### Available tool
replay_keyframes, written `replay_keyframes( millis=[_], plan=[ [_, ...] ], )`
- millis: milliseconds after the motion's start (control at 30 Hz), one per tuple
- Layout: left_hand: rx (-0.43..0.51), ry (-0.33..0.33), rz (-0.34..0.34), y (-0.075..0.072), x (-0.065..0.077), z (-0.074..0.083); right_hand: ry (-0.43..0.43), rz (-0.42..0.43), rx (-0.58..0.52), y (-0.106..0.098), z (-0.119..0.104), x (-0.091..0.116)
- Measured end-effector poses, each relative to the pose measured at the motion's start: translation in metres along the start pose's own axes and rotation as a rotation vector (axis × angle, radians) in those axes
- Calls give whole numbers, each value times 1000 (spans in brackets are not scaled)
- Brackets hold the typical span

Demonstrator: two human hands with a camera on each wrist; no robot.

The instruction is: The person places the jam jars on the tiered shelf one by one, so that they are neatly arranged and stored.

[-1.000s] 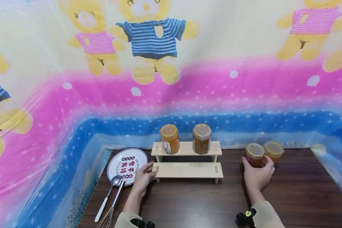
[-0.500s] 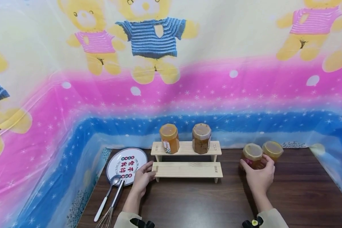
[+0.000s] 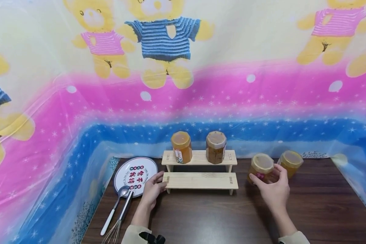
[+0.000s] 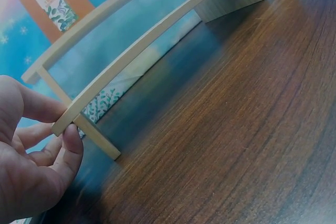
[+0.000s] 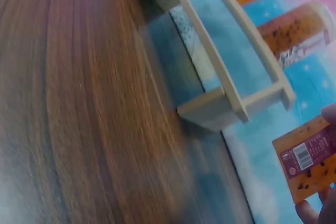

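My left hand (image 3: pixel 152 194) pinches the left end of the lower tier of a two-tier wooden shelf (image 3: pixel 201 181); in the left wrist view its thumb and fingers (image 4: pixel 42 108) close over the board's end. My right hand (image 3: pixel 274 194) grips a honey-coloured jar (image 3: pixel 262 162) with a pale lid. A purple label with a barcode shows on this jar (image 5: pixel 307 156) in the right wrist view, where its base hangs above the table. Just right of it stands another yellow jar (image 3: pixel 291 159), partly behind my fingers.
On the upper tier stand an orange jar (image 3: pixel 181 149) and a brown speckled jar (image 3: pixel 216 149). A white plate (image 3: pixel 126 173), a spoon (image 3: pixel 109 217) and a whisk (image 3: pixel 120 217) lie left. Bear-print cloth (image 3: pixel 225 91) hangs behind the dark wooden table (image 3: pixel 201 217).
The right hand has moved left with the gripped jar, away from the other yellow jar and towards the shelf. My left hand stays on the shelf's end.
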State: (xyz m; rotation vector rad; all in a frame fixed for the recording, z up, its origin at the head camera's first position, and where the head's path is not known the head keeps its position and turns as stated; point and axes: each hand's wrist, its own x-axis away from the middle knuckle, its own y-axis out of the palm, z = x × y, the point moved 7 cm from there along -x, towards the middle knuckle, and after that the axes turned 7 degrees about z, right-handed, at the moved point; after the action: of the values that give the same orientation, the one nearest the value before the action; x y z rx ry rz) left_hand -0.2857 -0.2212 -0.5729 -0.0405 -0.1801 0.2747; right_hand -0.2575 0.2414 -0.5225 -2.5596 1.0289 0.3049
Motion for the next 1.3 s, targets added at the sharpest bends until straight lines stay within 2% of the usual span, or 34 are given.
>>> replay_keyframes(
  millis=[333,533,733,967,1300],
  plan=[
    [-2,-12,-2,-1,-4,-4,-38,-143,-108,19,-23,23],
    [-6,-21,-3,-1,-5,-4,-63,-236,-137,39,-35,40],
    [-18,-19,-10,0,-4,-1,-72,-318,-214,59,-50,56],
    [-15,-8,-15,0,-3,-1,-100,-389,-282,83,-67,72],
    [-8,-6,8,-1,-4,-4,-134,-460,-301,120,-85,93]
  ],
)
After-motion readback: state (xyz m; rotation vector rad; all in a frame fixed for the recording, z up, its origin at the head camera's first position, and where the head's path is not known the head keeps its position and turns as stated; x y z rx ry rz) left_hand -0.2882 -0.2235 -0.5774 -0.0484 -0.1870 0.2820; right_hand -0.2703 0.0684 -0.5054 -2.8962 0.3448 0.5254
